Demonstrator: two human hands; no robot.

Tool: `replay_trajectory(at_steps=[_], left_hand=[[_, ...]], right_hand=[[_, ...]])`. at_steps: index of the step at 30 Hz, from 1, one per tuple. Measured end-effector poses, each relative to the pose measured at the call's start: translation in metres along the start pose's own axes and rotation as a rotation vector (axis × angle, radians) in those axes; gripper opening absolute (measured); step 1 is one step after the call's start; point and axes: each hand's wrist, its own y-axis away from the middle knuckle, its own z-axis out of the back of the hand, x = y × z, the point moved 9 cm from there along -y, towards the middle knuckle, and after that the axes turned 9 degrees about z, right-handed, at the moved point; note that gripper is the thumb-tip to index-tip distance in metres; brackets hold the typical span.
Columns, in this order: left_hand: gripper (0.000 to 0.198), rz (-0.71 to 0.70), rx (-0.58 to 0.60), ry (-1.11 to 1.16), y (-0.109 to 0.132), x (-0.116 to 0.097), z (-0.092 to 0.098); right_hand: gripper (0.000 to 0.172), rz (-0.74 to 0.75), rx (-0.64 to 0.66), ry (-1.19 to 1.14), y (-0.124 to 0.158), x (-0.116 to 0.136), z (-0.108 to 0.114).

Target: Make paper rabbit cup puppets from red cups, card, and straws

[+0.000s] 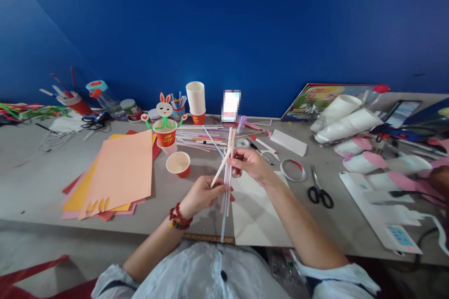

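Note:
Both my hands hold a bunch of thin pastel drinking straws (228, 168) above the grey table (31, 191). My left hand (203, 194) is closed round the lower part of the bunch, and a red bead bracelet (178, 218) sits on that wrist. My right hand (250, 164) pinches the straws higher up, fingers pressed together. One white straw sticks out at a slant between the two hands. The straws hang over a sheet of white paper (257, 215).
Stacked coloured paper (119, 173) lies at left beside a red paper cup (178, 164) and a rabbit cup figure (164, 128). More loose straws (199, 140) lie behind. Black scissors (318, 189), a tape ring (291, 170) and white paper cups (338, 119) sit at right.

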Motion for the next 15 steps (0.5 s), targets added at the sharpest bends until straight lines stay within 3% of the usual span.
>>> replay_trajectory(at_steps=[15], left_hand=[[0.047, -0.035, 0.022, 0.113, 0.0006, 0.0016, -0.0016]], right_hand=[[0.027, 0.054, -0.035, -0.031, -0.0048, -0.0015, -0.0002]])
